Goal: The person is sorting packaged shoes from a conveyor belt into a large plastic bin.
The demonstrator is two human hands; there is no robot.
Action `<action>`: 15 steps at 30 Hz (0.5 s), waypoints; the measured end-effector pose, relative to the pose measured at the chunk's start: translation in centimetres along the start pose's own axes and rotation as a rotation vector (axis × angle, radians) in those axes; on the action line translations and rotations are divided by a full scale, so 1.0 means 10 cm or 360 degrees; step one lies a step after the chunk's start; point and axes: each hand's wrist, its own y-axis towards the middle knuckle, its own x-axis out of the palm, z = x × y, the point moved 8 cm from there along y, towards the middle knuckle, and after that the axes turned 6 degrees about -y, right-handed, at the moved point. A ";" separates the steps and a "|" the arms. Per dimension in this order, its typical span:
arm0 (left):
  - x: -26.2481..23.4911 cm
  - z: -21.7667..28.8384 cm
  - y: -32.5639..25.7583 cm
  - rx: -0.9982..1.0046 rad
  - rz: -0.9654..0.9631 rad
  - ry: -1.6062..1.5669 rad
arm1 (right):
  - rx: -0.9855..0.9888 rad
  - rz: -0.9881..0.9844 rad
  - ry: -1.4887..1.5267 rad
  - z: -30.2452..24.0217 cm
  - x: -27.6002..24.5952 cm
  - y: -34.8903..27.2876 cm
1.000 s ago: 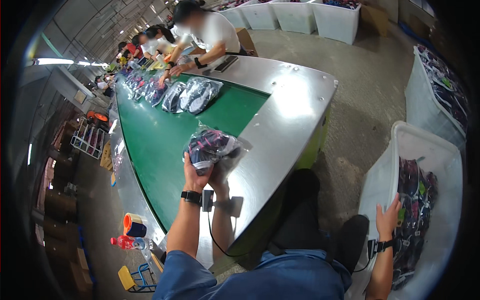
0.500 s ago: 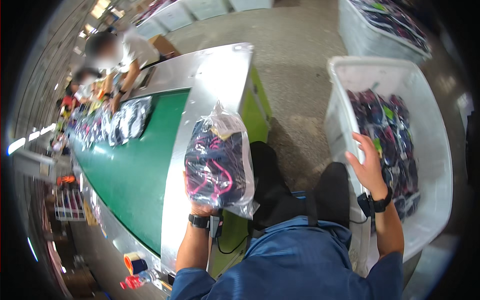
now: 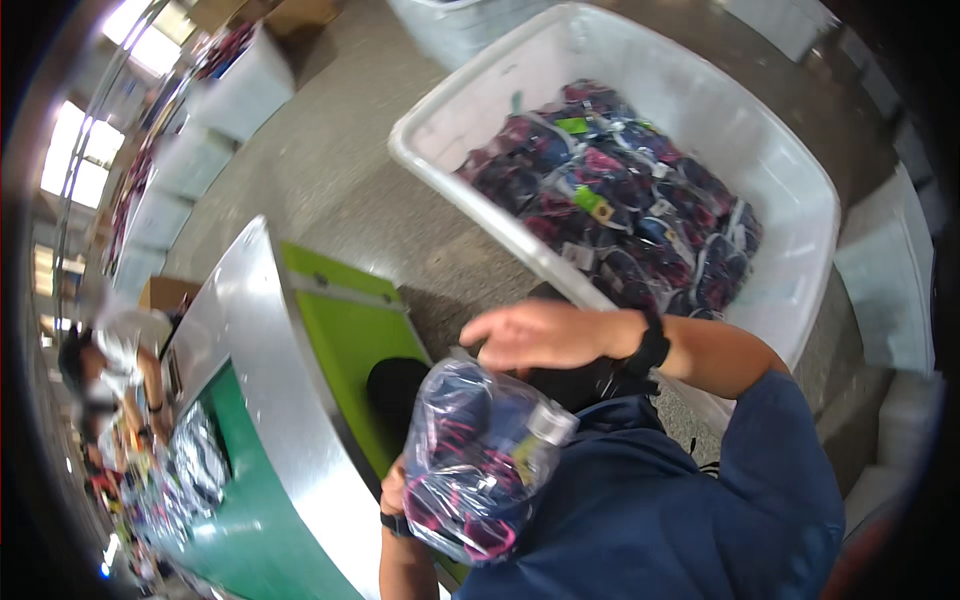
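Note:
A clear plastic bag (image 3: 470, 450) holds navy goods with pink cords and trim, which look like shoes; a white label shows on its right side. My left hand (image 3: 393, 488) grips the bag's left edge, most of its fingers hidden beneath. Just beyond the bag's top edge is my right hand (image 3: 535, 335), palm down, slightly blurred, its fingers stretched to the left and holding nothing that I can see. Whether it touches the bag I cannot tell. Past my right arm stands a white plastic bin (image 3: 690, 80), part-filled with similar bagged navy and pink goods (image 3: 630, 200).
On the left is a metal-edged table (image 3: 265, 400) with a green belt surface (image 3: 250, 500) and a green side panel (image 3: 350, 340). Silvery bags (image 3: 200, 460) lie on the belt near a co-worker (image 3: 140, 350). More white bins (image 3: 245, 90) line the concrete floor (image 3: 330, 150).
My view has turned right toward the bin. The bag has come off the table side and lies close to my body, tilted. My right hand has swung from the bin to the bag.

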 end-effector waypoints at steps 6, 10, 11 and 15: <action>0.15 -0.22 0.26 -0.0389 0.0171 0.0071 | 0.0204 0.0101 0.0366 0.64 0.26 -0.44; 0.47 -0.29 0.44 -0.0487 0.0202 -0.0224 | 0.0116 0.0171 0.0811 0.78 0.33 -0.76; 0.52 -0.30 0.50 -0.0487 0.0189 -0.0220 | 0.0124 0.0191 0.0859 0.81 0.32 -0.80; 0.56 -0.29 0.70 -0.0541 0.0298 -0.0370 | 0.0166 0.0392 0.0895 0.75 0.21 -1.03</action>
